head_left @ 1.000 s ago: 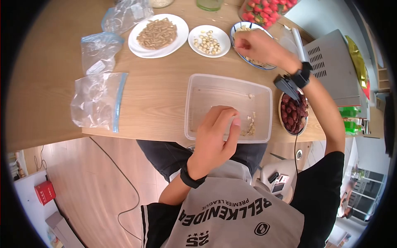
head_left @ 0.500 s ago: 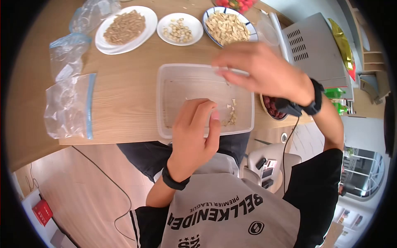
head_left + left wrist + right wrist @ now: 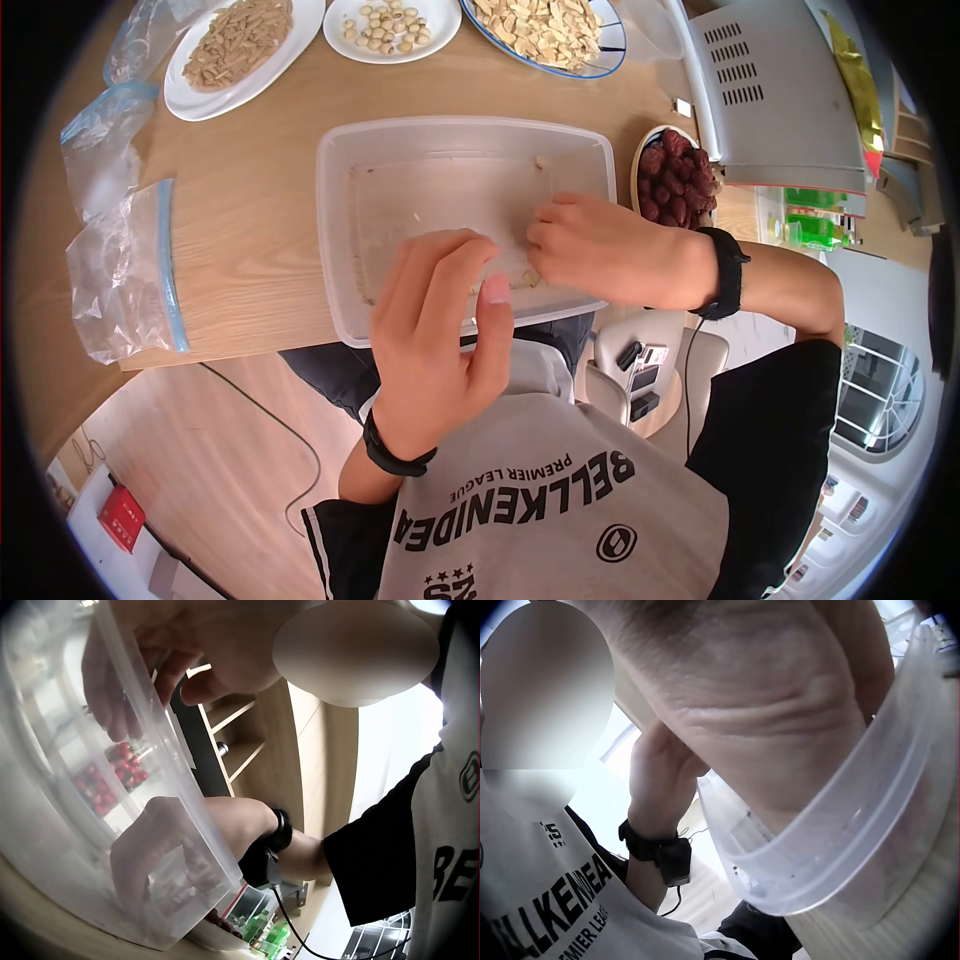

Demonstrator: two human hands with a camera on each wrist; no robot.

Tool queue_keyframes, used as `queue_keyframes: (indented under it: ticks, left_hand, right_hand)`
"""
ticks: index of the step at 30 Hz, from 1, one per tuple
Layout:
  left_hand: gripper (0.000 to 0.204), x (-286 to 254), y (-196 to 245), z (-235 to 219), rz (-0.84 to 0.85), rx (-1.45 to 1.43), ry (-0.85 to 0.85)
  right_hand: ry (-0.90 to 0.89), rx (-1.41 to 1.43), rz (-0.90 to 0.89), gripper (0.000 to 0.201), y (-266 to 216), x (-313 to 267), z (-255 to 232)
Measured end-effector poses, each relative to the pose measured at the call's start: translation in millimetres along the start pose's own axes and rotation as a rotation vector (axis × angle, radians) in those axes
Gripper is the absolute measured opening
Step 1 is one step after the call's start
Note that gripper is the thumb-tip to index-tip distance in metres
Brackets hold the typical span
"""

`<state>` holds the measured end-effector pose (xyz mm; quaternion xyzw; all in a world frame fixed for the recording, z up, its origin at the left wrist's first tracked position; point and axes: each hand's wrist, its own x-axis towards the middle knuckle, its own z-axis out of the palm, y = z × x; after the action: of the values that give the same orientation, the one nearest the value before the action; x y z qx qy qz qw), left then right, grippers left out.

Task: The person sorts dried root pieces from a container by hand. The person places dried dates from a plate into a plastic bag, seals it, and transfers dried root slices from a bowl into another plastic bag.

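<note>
A clear plastic box (image 3: 335, 240) stands near the table's front edge, with small pale bits on its floor. My right hand (image 3: 615, 250) reaches over its right rim with fingers bent down inside; what the fingertips hold, if anything, I cannot tell. In the left wrist view that right hand (image 3: 161, 847) shows blurred through the box wall. My left hand (image 3: 430, 320) hangs over the near rim, fingers loosely curved, thumb apart, with nothing visible in its grasp. Behind the box, a blue-rimmed plate (image 3: 612, 48) holds pale dried slices (image 3: 540, 30).
Further left are a small plate (image 3: 345, 48) of round cream-coloured seeds and a white plate (image 3: 185, 98) of brown sticks. Red dates (image 3: 680, 175) fill a bowl right of the box. Clear zip bags (image 3: 120, 280) lie at far left. A grey vented appliance (image 3: 780, 90) stands at right.
My right hand has moved from over the plate of slices down into the box. The left hand stays by the near rim. The head view has shifted, so the plates sit higher in it.
</note>
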<state>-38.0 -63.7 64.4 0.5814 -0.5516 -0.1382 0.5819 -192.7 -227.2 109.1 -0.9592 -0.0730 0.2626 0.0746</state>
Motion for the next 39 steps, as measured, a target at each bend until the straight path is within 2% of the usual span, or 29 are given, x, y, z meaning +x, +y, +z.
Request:
queue_keyframes:
  ticks: [2,4,11,13,14,17,19,20,22,23,24,26,28,30,31,33,37,39]
  left_hand:
    - [0.024,1.3,0.4,0.8,-0.003,0.005,-0.005]
    - [0.024,1.6,-0.3,2.0,-0.003,0.009,-0.008]
    - [0.024,0.8,-2.8,2.5,0.022,0.031,0.007]
    - [0.025,0.4,-3.2,2.4,0.028,0.03,0.009]
    - [0.025,0.2,-3.4,2.2,0.03,0.029,0.011]
    - [0.026,-0.1,-3.5,1.9,0.036,0.025,0.018]
    - [0.026,0.0,-3.9,1.6,0.039,0.023,0.026]
    - [0.025,0.1,-4.2,1.7,0.043,0.022,0.03]
    - [0.024,-0.1,-4.5,1.8,0.047,0.021,0.04]
    - [0.023,0.0,-4.6,2.0,0.05,0.018,0.044]
    - [0.022,0.1,-4.4,2.1,0.053,0.014,0.049]
    - [0.022,0.1,-3.5,2.0,0.048,0.009,0.057]
    - [0.021,0.2,-2.2,1.8,0.044,0.004,0.062]
    - [0.019,0.1,-0.9,1.9,0.029,0.001,0.066]
    - [0.019,-0.3,-1.0,2.2,0.032,0.002,0.071]
    - [0.019,-0.8,-1.3,2.6,0.037,-0.006,0.074]
    - [0.017,-2.2,3.5,-0.5,-0.027,-0.016,0.049]
    - [0.016,-3.1,0.5,2.4,0.024,-0.015,0.08]
  right_hand:
    - [0.007,-0.025,0.0,0.006,-0.4,-0.3,0.6]
    - [-0.073,0.052,0.018,0.01,1.9,1.0,-1.8]
    - [-0.019,0.018,-0.007,0.011,0.8,2.3,-3.6]
    - [-0.156,-0.071,0.063,0.008,-1.7,7.5,-6.3]
    - [-0.156,-0.073,0.062,0.008,-1.6,7.9,-8.7]
    - [-0.134,-0.041,0.071,0.005,3.5,9.0,-12.1]
    - [-0.007,-0.04,0.114,0.005,12.2,7.4,-3.4]
    - [-0.008,-0.044,0.111,0.005,19.8,4.4,-0.2]
    - [0.269,0.087,0.038,0.007,32.9,-1.4,2.7]
    - [0.137,0.165,0.134,0.006,30.5,1.5,-20.2]
    - [0.135,0.158,0.131,0.006,30.5,-0.6,-31.3]
    - [0.246,0.675,0.238,0.007,31.2,-7.1,-43.8]
    - [0.251,0.77,0.254,0.013,31.8,-11.7,-45.7]
    - [0.293,1.137,0.274,0.01,29.4,-14.3,-45.0]
    - [0.292,1.132,0.273,0.01,29.1,-15.1,-45.3]
    - [0.277,1.369,0.298,0.01,28.4,-16.4,-45.6]
    - [0.25,1.432,0.314,0.015,30.0,-17.6,-46.4]
    - [0.336,1.529,0.349,0.013,29.7,-16.4,-45.6]
